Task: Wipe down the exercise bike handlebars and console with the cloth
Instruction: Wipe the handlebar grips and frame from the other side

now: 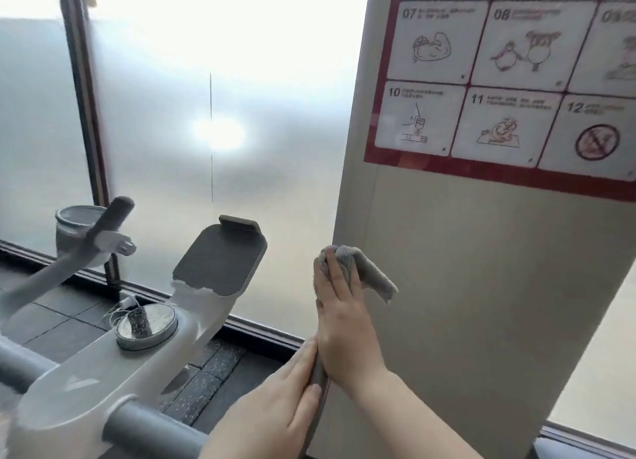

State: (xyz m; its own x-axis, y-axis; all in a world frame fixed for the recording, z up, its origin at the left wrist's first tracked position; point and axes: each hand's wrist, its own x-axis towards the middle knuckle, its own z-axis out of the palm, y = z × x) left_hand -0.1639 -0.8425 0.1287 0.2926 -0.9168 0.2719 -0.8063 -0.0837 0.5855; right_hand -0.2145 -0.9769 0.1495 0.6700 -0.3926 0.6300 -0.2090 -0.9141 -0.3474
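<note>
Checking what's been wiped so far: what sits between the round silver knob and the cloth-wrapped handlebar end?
In the head view, the dark tablet holder on its white stem stands between the round silver knob and the cloth gripped by the right hand.

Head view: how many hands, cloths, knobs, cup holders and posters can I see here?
hands: 2, left hand and right hand
cloth: 1
knob: 1
cup holder: 1
poster: 1
total: 6
</note>
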